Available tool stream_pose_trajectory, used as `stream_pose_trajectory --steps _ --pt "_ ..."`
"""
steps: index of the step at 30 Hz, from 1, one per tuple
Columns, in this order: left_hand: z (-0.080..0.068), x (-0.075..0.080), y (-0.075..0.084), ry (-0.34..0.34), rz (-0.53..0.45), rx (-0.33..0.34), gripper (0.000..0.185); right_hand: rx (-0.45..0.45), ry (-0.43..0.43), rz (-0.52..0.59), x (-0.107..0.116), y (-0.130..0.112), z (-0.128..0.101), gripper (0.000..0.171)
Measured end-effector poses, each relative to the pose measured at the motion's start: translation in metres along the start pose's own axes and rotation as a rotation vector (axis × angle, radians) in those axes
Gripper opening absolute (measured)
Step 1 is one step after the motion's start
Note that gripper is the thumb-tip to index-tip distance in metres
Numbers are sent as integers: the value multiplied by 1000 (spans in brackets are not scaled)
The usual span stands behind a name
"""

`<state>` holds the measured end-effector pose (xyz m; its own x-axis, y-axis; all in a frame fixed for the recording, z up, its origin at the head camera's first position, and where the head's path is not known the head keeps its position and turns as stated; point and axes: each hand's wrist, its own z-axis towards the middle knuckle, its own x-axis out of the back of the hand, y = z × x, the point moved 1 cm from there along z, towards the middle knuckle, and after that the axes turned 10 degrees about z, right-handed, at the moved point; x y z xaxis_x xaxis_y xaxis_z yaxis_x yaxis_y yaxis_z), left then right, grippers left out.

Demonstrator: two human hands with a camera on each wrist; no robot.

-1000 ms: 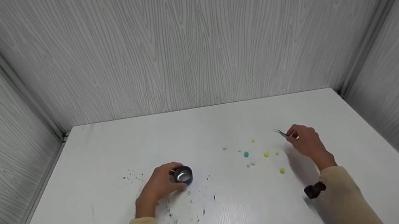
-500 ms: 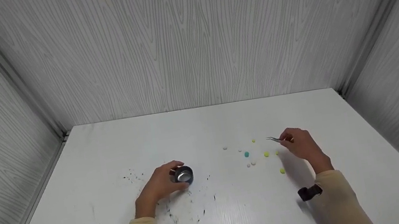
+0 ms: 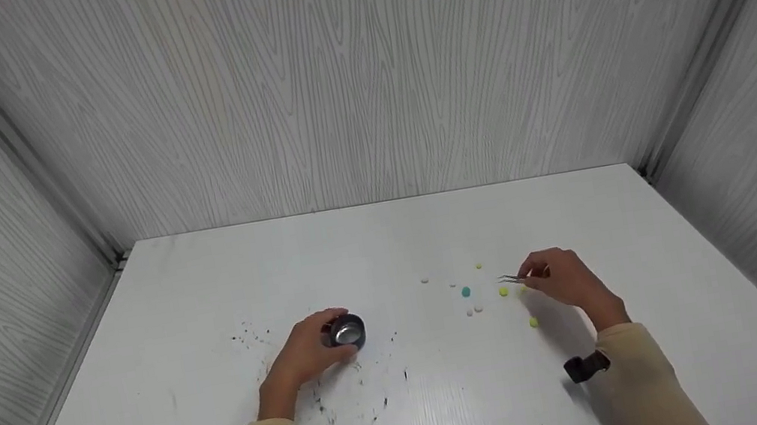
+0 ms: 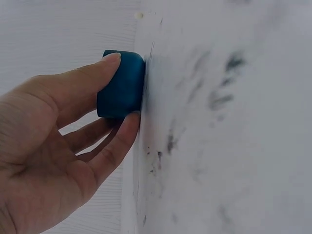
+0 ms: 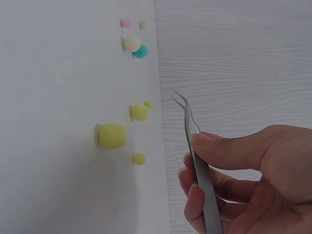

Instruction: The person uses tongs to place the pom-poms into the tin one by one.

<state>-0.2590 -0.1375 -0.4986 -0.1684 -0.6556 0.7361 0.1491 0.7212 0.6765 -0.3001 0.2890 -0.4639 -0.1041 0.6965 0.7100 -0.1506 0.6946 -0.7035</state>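
My left hand (image 3: 306, 355) grips a small dark blue round cup (image 3: 347, 331) with a shiny inside, thumb and fingers round its wall (image 4: 122, 84). My right hand (image 3: 562, 278) pinches metal tweezers (image 3: 513, 278), whose thin tips (image 5: 178, 99) stand slightly apart and point left above the table. Small balls lie scattered just left of the tips: yellow ones (image 3: 503, 291) (image 5: 111, 135), a teal one (image 3: 466, 291) (image 5: 141, 51), and white and pink ones (image 3: 473, 311). Nothing is between the tweezer tips.
A white table (image 3: 409, 405) sits in a grey wood-grain booth with walls on three sides. Dark specks (image 3: 325, 403) are strewn on the table around the cup. Another yellow ball (image 3: 533, 322) lies nearer me, below the right hand.
My right hand has moved left and a little toward me with the tweezers, bringing the tips close to the yellow balls. The left hand and cup have stayed put.
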Motion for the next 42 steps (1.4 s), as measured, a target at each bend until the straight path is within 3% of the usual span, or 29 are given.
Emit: stream_pose_trajectory --steps 11,21,30,42 --pt "5 -4 -2 -2 -88 -31 61 46 -28 -2 -7 -7 0 11" --pt "7 -6 -1 14 -115 9 57 62 -49 -5 -11 -5 1 13" --pt "9 -10 3 55 -89 14 52 73 -45 9 -15 -6 2 13" --pt "14 -10 -1 35 -59 3 53 54 -59 -24 -22 -7 4 14"
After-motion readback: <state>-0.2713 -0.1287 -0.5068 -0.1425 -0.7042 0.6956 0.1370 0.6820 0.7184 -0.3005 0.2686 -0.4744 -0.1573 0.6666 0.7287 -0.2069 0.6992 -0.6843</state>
